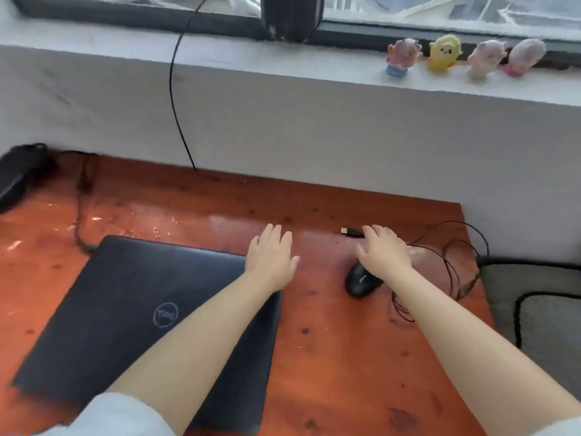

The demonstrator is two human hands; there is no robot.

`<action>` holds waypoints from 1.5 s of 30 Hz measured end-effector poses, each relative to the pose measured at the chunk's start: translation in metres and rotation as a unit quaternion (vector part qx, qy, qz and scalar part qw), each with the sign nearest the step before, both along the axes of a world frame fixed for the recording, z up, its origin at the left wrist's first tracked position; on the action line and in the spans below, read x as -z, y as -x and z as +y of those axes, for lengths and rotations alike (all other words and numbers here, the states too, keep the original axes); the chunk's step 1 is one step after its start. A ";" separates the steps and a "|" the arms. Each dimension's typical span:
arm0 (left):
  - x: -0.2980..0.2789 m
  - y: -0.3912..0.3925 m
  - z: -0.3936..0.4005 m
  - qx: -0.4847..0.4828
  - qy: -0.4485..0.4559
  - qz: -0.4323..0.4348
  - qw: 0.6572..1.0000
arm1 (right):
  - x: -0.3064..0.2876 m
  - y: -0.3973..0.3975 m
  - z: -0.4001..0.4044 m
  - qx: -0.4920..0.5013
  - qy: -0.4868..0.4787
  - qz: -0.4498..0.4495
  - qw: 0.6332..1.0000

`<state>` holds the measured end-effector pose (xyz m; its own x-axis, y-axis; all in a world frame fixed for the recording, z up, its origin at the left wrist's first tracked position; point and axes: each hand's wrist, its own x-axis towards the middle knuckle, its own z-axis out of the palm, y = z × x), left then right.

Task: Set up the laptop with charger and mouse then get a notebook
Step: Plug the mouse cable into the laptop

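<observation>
Laptop [138, 313] lies closed on the bench [345, 357], left of the mouse [361, 281]. Our right hand [382, 251] reaches over the mouse with fingers spread, almost at the USB plug [350, 231]; our left hand [272, 256] hovers flat and empty above the laptop corner. We judge the mouse step is in hand: next we must pinch the plug and bring it to a laptop port.

mouse [361, 283] front hidden under right hand [383, 251]

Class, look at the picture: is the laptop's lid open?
No. The laptop lies shut on the desk, its logo facing up.
</observation>
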<state>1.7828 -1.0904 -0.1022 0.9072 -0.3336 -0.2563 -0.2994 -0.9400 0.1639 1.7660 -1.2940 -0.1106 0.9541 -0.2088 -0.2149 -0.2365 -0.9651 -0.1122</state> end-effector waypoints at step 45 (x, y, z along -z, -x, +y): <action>0.070 0.089 0.041 -0.234 0.054 -0.062 0.969 | 0.069 0.051 0.076 -0.227 -0.136 -0.203 0.943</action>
